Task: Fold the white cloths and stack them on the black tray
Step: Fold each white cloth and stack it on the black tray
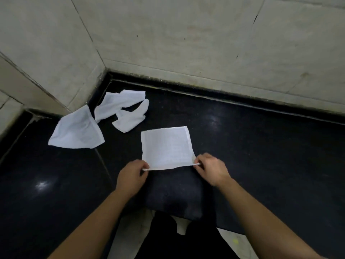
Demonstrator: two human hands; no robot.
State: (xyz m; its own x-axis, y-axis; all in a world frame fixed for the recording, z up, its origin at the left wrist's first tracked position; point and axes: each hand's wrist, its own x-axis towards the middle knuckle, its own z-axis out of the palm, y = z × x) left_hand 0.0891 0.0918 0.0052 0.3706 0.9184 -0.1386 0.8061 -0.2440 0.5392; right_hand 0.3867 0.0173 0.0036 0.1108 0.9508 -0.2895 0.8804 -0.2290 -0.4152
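A white cloth (pixel 167 147) lies spread flat on the black counter, a little past the black tray (pixel 175 195) that sits near the front edge. My left hand (pixel 131 177) pinches the cloth's near left corner. My right hand (pixel 211 168) pinches its near right corner. The near edge is lifted slightly between the two hands, just over the tray's far side. The tray carries no cloths.
Three crumpled white cloths lie at the back left: one large (pixel 77 129), one long (pixel 115 104), one small (pixel 130 116). Tiled walls (pixel 205 43) close the counter (pixel 270 156) at the back and left. The counter's front edge runs near my body.
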